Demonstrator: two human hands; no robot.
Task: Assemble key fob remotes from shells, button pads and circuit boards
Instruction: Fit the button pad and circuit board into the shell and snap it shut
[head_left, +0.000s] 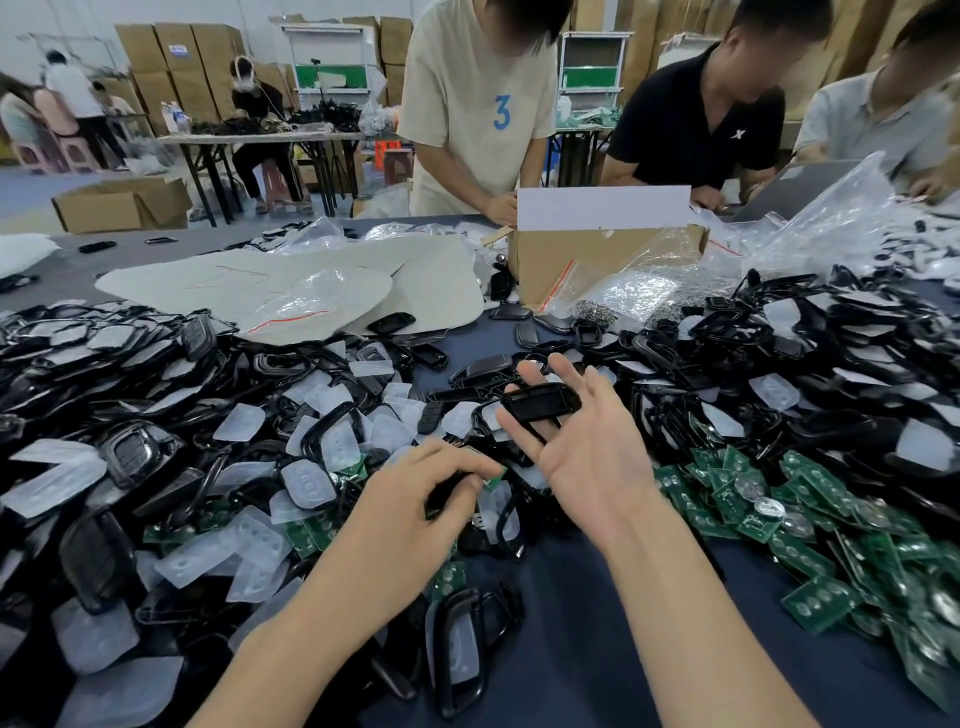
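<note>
My right hand (587, 447) is raised palm up over the middle of the table, its fingers spread, with a black key fob shell (540, 402) resting across the fingertips. My left hand (431, 488) is lower and to the left, palm down, pinching a small green circuit board (496, 475) together with a dark part I cannot identify. Heaps of black shells (130, 447) and translucent button pads (306, 483) cover the left side. Green circuit boards (810, 566) lie piled on the right.
The table has a dark blue cloth (571, 649). A cardboard box (597, 260) and clear plastic bags (810, 234) stand at the back, beside pale sheets (249, 286). Another shell heap (857, 364) fills the far right. Three people work across the table.
</note>
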